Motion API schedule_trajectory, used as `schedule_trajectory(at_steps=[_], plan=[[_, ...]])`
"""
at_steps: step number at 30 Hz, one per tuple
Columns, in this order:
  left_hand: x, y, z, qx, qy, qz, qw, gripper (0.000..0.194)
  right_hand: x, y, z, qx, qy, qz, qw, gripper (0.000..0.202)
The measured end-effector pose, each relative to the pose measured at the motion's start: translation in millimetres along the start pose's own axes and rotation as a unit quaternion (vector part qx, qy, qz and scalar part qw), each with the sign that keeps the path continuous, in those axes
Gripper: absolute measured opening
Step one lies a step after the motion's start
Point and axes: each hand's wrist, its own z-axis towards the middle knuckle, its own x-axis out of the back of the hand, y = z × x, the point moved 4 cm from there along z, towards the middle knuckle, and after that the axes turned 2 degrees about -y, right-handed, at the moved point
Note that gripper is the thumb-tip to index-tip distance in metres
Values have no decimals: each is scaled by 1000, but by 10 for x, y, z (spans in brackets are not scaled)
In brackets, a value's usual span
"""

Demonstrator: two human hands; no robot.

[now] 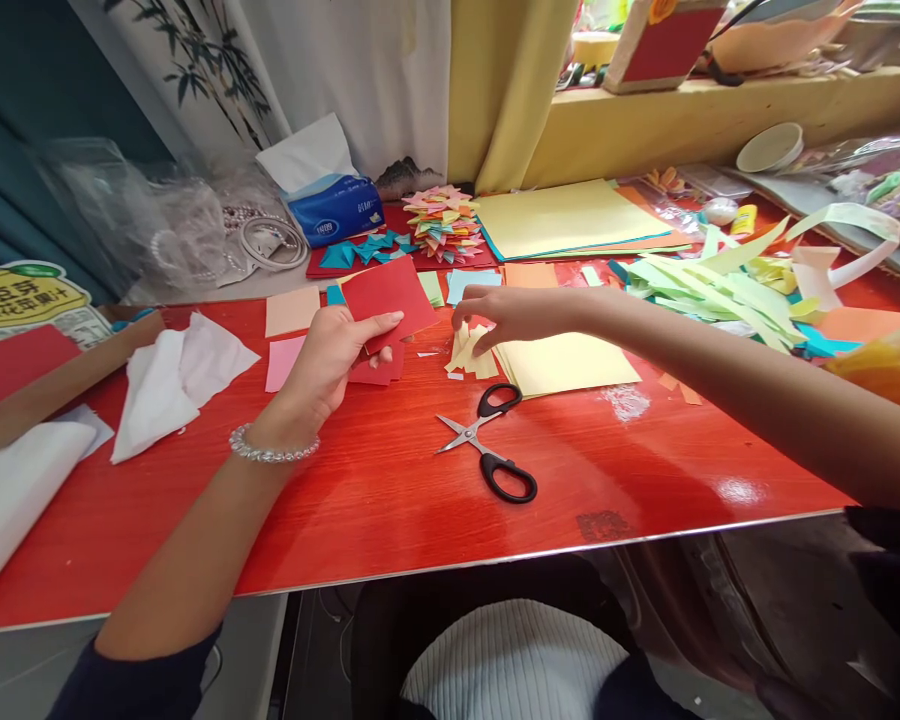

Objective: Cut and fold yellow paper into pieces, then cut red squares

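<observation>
My left hand (334, 365) pinches a red paper square (390, 298) between thumb and fingers, above more red paper (379, 368) on the table. My right hand (514, 312), palm down with fingers apart and bent, is over small pale yellow paper pieces (471, 352); nothing shows in its grip. Beside it lies a stack of pale yellow paper (570, 362). Black-handled scissors (487, 440) rest with blades apart in front of my hands. Peach (292, 310), pink (283, 362) and light blue (474, 282) squares lie around.
Along the back stand a blue tissue pack (337, 210), folded colourful paper pieces (444, 225) and large yellow sheets (570, 220). Green paper strips (712, 290) pile up at the right. Crumpled white tissue (172, 385) and a cardboard box (67, 375) are at the left.
</observation>
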Motion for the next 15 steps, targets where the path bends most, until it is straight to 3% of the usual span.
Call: schedule_trajectory(at_steps=[3,5,9,15], plan=[[5,-5,6,6,-2,5,1000,19,43,-8,-24,38,-16,-58,997,57],[3,-4,5,7,-7,5,1000,19,37,-43,-32,52,-47,-80,994,61],[0,-6,9,2,-16,-3,1000,19,2,-219,3,60,-68,-82,993,55],[-1,-23,18,3,-17,-6,1000,18,-21,-318,177,-30,-63,-57,996,32]])
